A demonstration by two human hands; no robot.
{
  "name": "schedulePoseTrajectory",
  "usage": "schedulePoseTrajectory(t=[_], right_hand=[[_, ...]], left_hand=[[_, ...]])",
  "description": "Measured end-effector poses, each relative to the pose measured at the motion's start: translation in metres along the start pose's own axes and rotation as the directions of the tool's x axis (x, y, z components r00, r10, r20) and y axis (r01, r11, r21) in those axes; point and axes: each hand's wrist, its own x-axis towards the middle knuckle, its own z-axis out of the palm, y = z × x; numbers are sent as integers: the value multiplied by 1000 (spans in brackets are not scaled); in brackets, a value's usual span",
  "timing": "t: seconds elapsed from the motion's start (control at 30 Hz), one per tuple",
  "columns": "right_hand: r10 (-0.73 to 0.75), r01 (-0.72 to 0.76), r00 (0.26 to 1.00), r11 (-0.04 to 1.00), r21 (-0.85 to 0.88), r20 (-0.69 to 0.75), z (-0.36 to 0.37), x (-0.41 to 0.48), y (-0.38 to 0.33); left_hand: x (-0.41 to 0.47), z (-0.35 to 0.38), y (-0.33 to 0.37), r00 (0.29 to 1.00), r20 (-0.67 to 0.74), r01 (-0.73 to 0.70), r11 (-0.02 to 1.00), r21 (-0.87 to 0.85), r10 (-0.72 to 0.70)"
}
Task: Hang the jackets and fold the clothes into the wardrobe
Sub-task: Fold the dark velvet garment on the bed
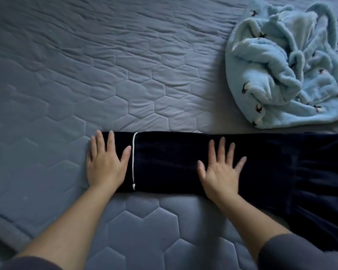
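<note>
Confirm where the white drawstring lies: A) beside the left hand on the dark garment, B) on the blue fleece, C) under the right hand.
A: the white drawstring crosses the dark garment beside the thumb of the left hand, apart from the right hand.

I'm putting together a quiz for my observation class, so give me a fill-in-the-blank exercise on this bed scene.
1. The dark garment has ____ hands resting on it: the left hand and the right hand.
2. The white drawstring lies right beside the ____ hand.
3. The crumpled fleece at the far right is light ____.
4. The bed cover is quilted in a ____ pattern.

Missing words: two; left; blue; hexagon.
</note>
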Motion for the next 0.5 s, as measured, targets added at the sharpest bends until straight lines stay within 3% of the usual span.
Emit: schedulePoseTrajectory(t=[0.1,0.17,0.23,0.3,0.37,0.4,0.43,0.5], right_hand=[[-325,324,945,946,26,46,-1,-3,-62],[-538,536,833,842,55,129,-5,-3,-83],[-589,568,791,807,161,163,-15,-4,-87],[-525,431,839,804,410,147,-34,-8,-87],[-384,143,903,691,709,192,-60,-11,-89],[-336,-60,897,553,831,288,-76,-13,-89],[-345,-277,845,371,887,408,-92,-17,-88],[-455,-601,693,67,797,560,-125,-25,-77]], left_hand=[[11,-18,-15,975,-6,217,958,-189,-222],[25,-32,-25,933,203,357,838,-413,-297],[32,-49,-27,838,490,520,622,-585,-240],[26,-66,-22,775,612,584,548,-599,-156],[16,-83,-6,797,597,557,494,-667,-92],[10,-93,6,809,586,539,454,-710,-43],[1,-104,19,808,588,526,414,-743,27],[-19,-128,50,752,621,521,378,-765,221]])
